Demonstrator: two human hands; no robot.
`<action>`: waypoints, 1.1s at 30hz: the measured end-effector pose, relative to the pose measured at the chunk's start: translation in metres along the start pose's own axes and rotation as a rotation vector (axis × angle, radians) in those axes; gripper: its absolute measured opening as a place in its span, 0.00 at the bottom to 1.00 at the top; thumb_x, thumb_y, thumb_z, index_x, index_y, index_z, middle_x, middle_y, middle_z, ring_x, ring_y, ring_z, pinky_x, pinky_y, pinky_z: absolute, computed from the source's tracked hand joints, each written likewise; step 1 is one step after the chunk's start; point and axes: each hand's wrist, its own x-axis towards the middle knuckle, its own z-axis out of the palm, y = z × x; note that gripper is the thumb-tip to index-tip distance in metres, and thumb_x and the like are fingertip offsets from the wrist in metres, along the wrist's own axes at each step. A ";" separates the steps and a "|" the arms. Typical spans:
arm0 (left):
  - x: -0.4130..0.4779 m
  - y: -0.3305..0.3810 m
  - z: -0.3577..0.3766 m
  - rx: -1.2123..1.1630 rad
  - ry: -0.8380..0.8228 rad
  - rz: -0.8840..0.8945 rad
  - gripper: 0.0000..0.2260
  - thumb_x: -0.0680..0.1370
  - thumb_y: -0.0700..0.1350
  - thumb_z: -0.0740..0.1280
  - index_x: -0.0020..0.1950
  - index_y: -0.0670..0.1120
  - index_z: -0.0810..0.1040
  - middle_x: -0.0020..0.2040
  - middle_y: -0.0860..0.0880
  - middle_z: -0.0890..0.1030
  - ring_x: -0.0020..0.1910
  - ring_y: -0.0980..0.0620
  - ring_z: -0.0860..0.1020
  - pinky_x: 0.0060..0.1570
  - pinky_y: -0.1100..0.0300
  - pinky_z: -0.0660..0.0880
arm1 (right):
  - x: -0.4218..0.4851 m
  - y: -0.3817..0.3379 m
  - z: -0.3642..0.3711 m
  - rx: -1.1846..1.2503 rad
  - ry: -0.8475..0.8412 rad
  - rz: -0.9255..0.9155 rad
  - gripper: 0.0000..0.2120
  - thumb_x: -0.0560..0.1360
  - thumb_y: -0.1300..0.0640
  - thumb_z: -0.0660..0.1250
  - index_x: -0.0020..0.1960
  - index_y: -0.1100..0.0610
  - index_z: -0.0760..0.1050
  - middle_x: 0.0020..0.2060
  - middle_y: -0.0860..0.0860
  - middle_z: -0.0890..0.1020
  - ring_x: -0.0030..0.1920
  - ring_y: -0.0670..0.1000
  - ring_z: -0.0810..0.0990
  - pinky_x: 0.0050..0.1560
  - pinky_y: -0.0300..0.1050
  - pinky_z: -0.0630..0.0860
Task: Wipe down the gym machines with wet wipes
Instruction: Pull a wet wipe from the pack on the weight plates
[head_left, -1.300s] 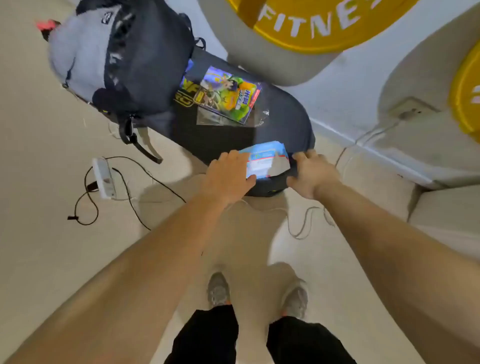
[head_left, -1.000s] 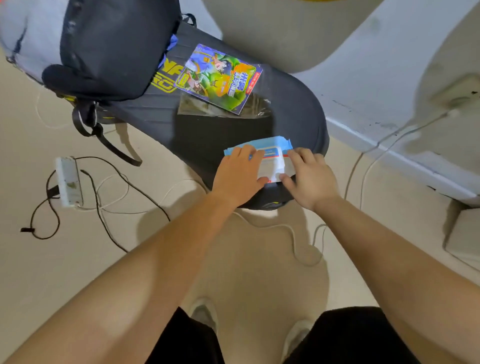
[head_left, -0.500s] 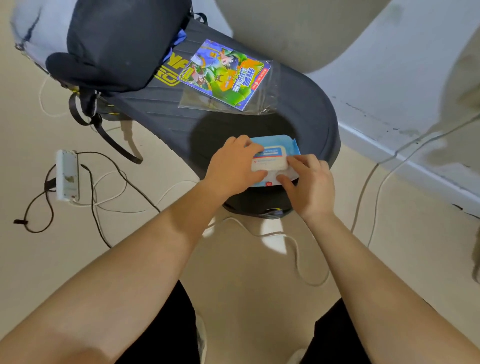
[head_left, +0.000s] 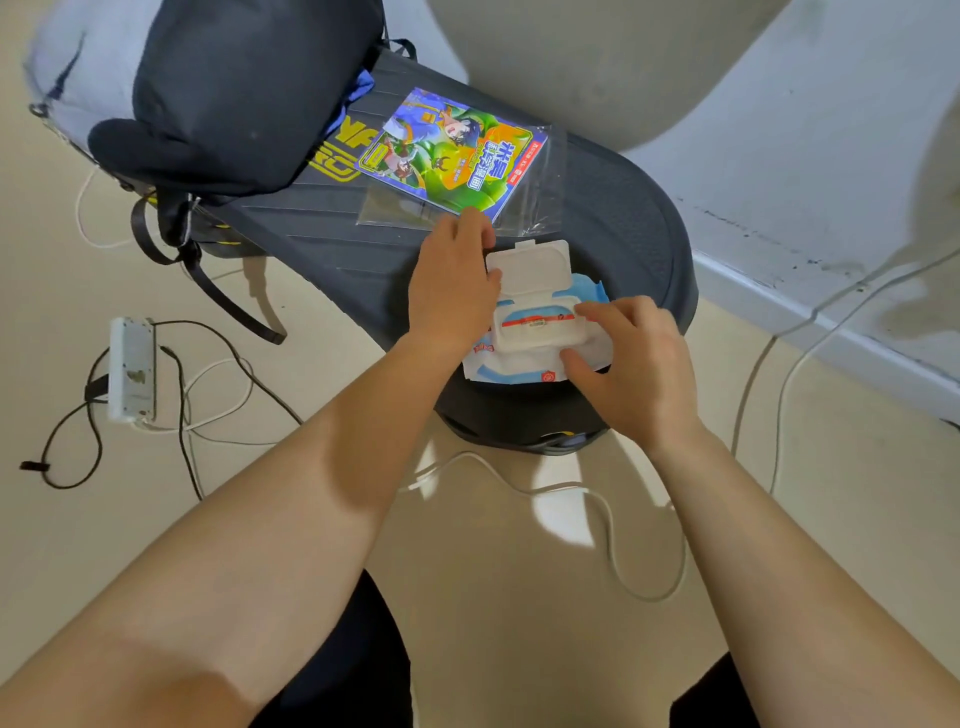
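Two hands at work on one wet-wipe pack (head_left: 524, 364), blue and white, lying at the near end of a dark oval padded surface (head_left: 623, 228), roughly at centre of view.

Item, lid (head_left: 530, 267): white plastic flip lid, now swung up and back toward 12 o'clock; half a second ago it lay shut on the pack. A sealing label with a red stripe (head_left: 537, 325) is exposed beneath it.

Item, left hand (head_left: 452, 291): at 9 o'clock of the pack, palm down, fingers curled against the pack's left edge and the raised lid, steadying them. Earlier it covered more of the pack's top.

Item, right hand (head_left: 639, 364): at 4 o'clock of the pack, thumb and forefinger part-closed in a pinch at the right end of the label; whether the label is actually gripped cannot be told.

Item, comic book in clear sleeve (head_left: 452, 150): at 11 o'clock of the pack, on the same surface, unmoved.

Item, dark backpack (head_left: 234, 98): at 10 o'clock, resting on the far end of the surface, unmoved.

Item, white power strip (head_left: 130, 369): on the floor at 9 o'clock, among black and white cables (head_left: 208, 395).

Item, white cable (head_left: 613, 525): looping on the floor at 6 o'clock, below the surface.
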 end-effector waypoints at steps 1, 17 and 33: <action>0.000 0.002 0.000 0.026 -0.007 0.050 0.08 0.78 0.39 0.67 0.54 0.49 0.72 0.55 0.48 0.73 0.52 0.50 0.73 0.47 0.59 0.74 | 0.001 -0.001 0.001 0.008 0.000 -0.001 0.20 0.76 0.44 0.70 0.66 0.48 0.79 0.60 0.51 0.77 0.57 0.55 0.75 0.54 0.54 0.78; -0.021 -0.004 0.006 -0.058 -0.433 0.228 0.20 0.69 0.61 0.66 0.57 0.55 0.78 0.59 0.55 0.78 0.59 0.52 0.75 0.58 0.50 0.74 | 0.030 -0.041 0.015 0.337 0.101 0.171 0.06 0.73 0.50 0.71 0.45 0.50 0.85 0.57 0.47 0.78 0.60 0.49 0.72 0.56 0.41 0.69; -0.020 -0.026 -0.015 -0.035 -0.391 0.120 0.03 0.74 0.51 0.74 0.46 0.56 0.81 0.67 0.58 0.76 0.63 0.54 0.71 0.56 0.62 0.66 | 0.044 -0.028 0.011 -0.016 -0.149 -0.192 0.04 0.75 0.52 0.73 0.48 0.50 0.86 0.53 0.48 0.81 0.52 0.54 0.76 0.43 0.51 0.77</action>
